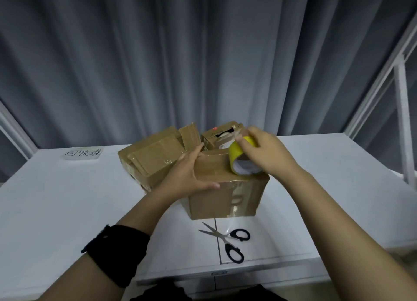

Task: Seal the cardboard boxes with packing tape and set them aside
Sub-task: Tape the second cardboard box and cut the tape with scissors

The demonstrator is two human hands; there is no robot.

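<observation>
**Step in hand:** applying packing tape to the top of the cardboard box [225,201], which stands at the centre of the frame on the white tabletop [67,199].

**Hand state:** the hands are apart. The left hand [189,169] lies flat on the left part of the box top, fingers straight and thumb along the front upper edge, bracing the box. The right hand [266,151] is clamped on the yellow tape roll [237,153], which stands on edge on the right part of the box top. Glossy tape already shows on the top and front face.

**Recommended procedure, judged from this position:**
1. Press down with the left hand so the box does not slide when tape is drawn.
2. Draw the roll in a straight line along the flap seam, holding the strip taut to avoid creases.
3. Carry the strip over the edge and down the side before cutting.
4. Cut with the scissors [228,237], which lie open just below the box in the frame.
5. Rub the strip flat.

The other boxes [151,158] crowd close behind, left of centre. Whether they touch this box cannot be told. Set this one down apart from them.
</observation>
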